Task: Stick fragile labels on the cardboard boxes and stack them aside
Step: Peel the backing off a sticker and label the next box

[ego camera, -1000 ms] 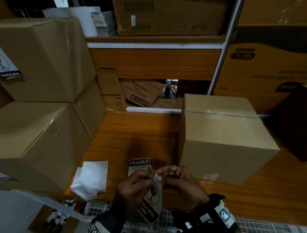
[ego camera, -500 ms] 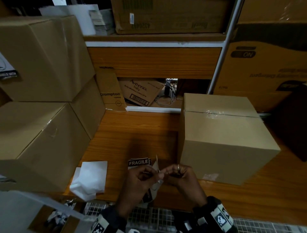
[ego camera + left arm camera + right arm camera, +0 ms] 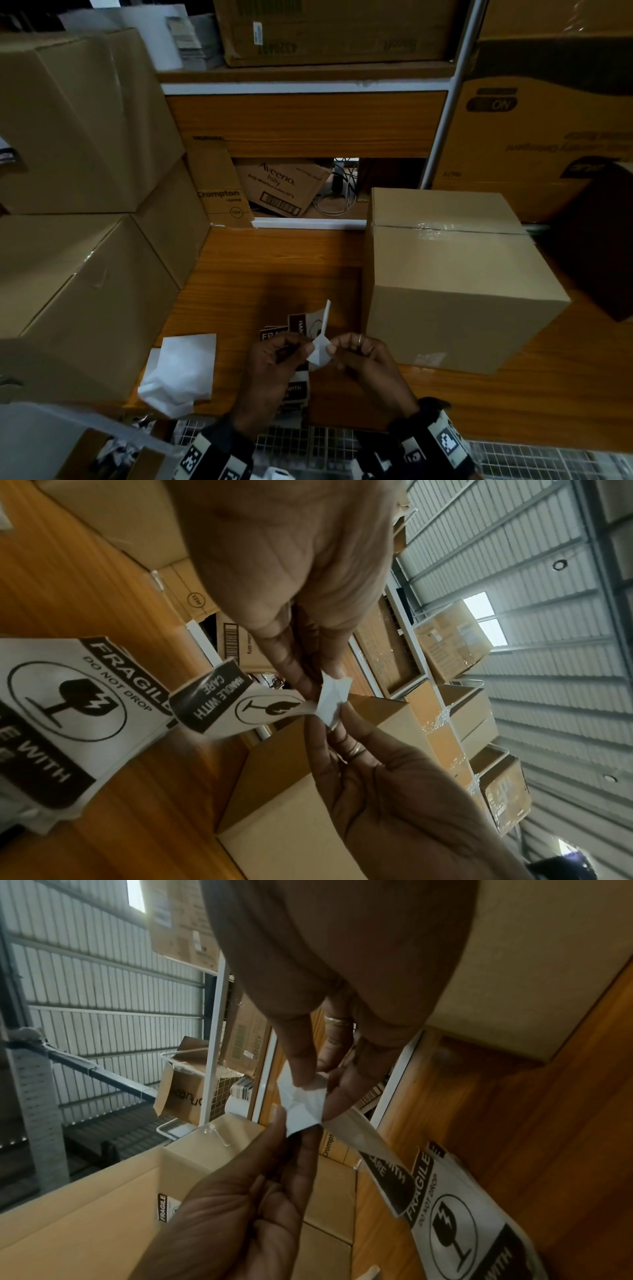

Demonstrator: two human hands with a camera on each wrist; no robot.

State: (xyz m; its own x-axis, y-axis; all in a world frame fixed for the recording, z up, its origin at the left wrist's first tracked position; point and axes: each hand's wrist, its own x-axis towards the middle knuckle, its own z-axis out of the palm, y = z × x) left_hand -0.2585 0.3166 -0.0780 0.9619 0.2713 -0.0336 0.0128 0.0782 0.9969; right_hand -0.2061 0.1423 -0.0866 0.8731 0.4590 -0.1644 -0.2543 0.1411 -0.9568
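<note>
Head view: left hand (image 3: 274, 363) and right hand (image 3: 363, 356) pinch fragile label (image 3: 320, 353).

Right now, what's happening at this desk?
A person is peeling a fragile label from its white backing, left hand and right hand both pinching the separating corner. More labels lie on the wooden desk. A sealed cardboard box waits at right; the stacked boxes sit at left.
</note>
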